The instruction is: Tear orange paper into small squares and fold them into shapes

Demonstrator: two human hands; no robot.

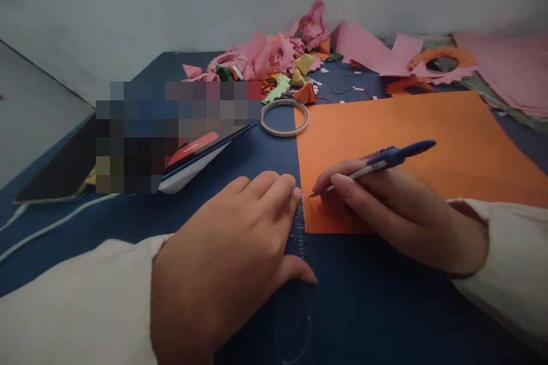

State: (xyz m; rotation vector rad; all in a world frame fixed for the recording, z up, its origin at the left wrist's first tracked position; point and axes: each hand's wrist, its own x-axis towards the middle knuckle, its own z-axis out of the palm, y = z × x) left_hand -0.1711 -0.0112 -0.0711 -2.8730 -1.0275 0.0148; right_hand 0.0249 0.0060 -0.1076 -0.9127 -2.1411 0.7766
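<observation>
Orange sheet (411,142), blue pen (385,158), pink scraps (261,54), dark-blue table (377,296)

No writing can be read. A red label (197,147) on a dark booklet (201,162), centre left, carries small white lettering too blurred to make out. The clear ruler (301,234), near centre, shows fine edge marks without legible numbers.

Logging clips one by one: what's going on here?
A person is working on an orange paper sheet on a blue table. The left hand lies flat, pressing a clear ruler along the sheet's left edge. The right hand holds a blue pen in a writing grip, its tip at that edge beside the ruler. A tape ring and paper scraps lie behind.
</observation>
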